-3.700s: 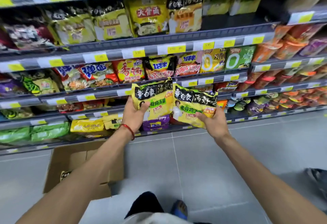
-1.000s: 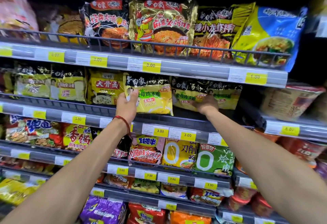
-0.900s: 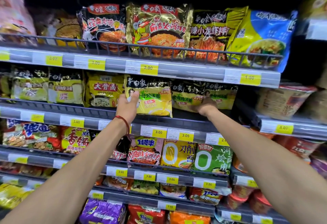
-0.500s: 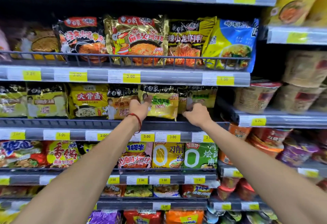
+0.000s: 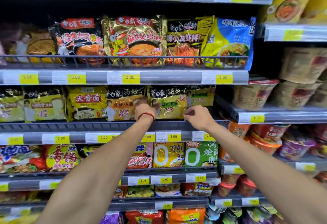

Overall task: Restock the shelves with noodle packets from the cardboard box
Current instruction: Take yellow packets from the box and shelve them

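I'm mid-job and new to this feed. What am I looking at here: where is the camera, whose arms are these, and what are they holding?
No machine here: these are a person's two bare arms, filmed by one wide-angle camera worn on the head, looking forward at store shelves. The left hand, with a red wrist cord, grips the left edge of a yellow-green noodle packet standing on the shelf. The right hand pinches the packet's lower right corner. Other packets stand alongside it in the same row.
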Tool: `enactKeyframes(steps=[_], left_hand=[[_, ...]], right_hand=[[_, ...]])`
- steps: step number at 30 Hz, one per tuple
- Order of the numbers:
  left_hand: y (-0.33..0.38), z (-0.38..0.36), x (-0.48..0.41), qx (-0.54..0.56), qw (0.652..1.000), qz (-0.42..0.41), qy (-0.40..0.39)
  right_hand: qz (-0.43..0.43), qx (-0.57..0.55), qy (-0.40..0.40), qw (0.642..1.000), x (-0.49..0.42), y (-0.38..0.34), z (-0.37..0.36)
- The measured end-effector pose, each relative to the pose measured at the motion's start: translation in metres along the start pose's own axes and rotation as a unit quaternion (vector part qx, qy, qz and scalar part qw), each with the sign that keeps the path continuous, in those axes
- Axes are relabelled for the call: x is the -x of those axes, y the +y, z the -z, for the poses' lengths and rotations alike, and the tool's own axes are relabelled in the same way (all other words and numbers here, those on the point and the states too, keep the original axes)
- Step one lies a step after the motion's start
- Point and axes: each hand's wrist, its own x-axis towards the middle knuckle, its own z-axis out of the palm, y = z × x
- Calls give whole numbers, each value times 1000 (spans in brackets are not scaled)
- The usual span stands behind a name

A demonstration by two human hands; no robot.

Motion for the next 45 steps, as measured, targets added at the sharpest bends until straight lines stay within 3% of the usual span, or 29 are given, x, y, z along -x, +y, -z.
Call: enactKeyframes(steps=[5,9,19,32,36,45], left_hand=[[9,-3,-2,-8,1000,-26,2],[10,-8,-7,-96,995,-26,24],[5,-5,2,-121,990,-19,-68],[-2,31,54,-9,992,-124,13],[-24,60,86,19,994,-103,13],[-142,170,164,-72,996,22,47]], right_hand=[[-7,-16,-1,1000,-1,2,0],[-5,-28,-3,1000,1,3,1],[41,-60,13,997,15,-11,-6],[139,-127,-12,982,57,-52,-5],[151,-149,-58,976,76,-76,-22],[212,-163,-154,951,144,-146,-111]])
